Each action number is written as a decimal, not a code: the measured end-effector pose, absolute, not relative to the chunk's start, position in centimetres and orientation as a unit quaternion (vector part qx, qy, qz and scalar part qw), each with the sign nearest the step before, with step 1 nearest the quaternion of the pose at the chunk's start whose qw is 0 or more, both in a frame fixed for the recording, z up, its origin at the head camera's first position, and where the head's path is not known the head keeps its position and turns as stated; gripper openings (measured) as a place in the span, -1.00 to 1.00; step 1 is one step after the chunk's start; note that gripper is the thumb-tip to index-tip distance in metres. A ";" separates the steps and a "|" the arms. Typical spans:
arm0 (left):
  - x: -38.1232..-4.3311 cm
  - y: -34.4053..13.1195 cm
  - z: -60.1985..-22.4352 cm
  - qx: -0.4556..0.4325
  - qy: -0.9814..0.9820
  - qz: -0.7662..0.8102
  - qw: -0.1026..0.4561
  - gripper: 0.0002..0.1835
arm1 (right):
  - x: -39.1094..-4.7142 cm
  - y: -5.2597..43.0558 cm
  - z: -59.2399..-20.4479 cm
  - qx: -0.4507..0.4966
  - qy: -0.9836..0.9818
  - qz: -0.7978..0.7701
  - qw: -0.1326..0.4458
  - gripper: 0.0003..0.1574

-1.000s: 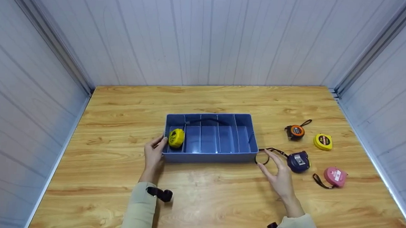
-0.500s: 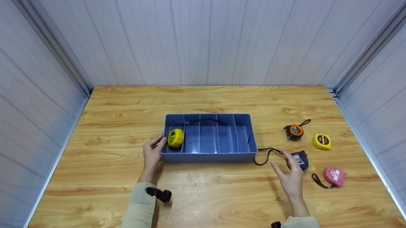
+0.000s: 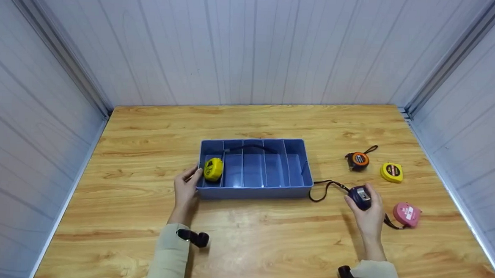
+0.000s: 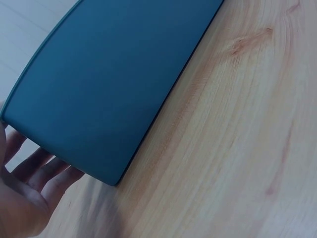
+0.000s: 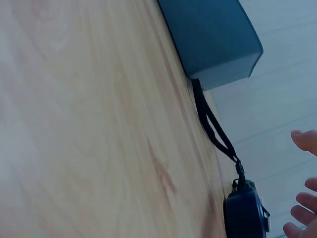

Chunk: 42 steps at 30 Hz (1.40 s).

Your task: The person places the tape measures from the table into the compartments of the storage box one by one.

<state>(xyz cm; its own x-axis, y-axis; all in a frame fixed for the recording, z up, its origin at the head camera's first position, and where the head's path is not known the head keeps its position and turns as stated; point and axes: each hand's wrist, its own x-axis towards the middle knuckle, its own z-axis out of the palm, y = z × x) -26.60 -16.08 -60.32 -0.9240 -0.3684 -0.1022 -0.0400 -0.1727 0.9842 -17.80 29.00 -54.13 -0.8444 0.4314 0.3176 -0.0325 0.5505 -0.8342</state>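
Holding the blue box (image 3: pixel 253 193) by its left end with the left grip (image 3: pixel 185 186). Just beside that grip, in the leftmost compartment, a yellow-black tape measure (image 3: pixel 213 170). Poised at the navy tape measure (image 3: pixel 356 199) with the right grip (image 3: pixel 369 215), spread wide around it (cannot tell whether touching). Left of that grip, toward the box, a looped black strap (image 5: pixel 199 101). To its right, a pink tape measure (image 3: pixel 406 214); beyond it, on the wooden surface (image 3: pixel 246 249), an orange-black tape measure (image 3: pixel 358 161) and a flat yellow tape measure (image 3: pixel 392 172).
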 end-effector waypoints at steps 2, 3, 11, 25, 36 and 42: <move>-26.6 -16.1 -60.4 0.161 -0.633 -0.749 0.113 -0.61 | -17.8 29.3 -54.2 -0.130 -0.841 0.462 0.251 -0.21; -26.6 -16.1 -60.4 0.161 -0.636 -0.747 0.112 -0.61 | -17.8 29.5 -54.3 -0.134 -0.839 0.464 0.249 -0.19; -26.4 -16.1 -59.7 0.159 -0.627 -0.755 0.102 -0.54 | -18.1 30.5 -54.9 -0.175 -0.834 0.473 0.226 -0.08; -26.7 -16.3 -60.6 0.169 -0.639 -0.744 0.101 -0.59 | -18.6 31.9 -56.4 -0.216 -0.814 0.514 0.164 0.11; -26.9 -16.3 -60.8 0.170 -0.632 -0.749 0.104 -0.58 | -18.8 32.3 -56.5 -0.237 -0.806 0.534 0.096 0.23; -26.6 -16.2 -60.4 0.151 -0.633 -0.750 0.114 -0.55 | -18.9 32.4 -56.6 -0.241 -0.816 0.519 0.082 0.23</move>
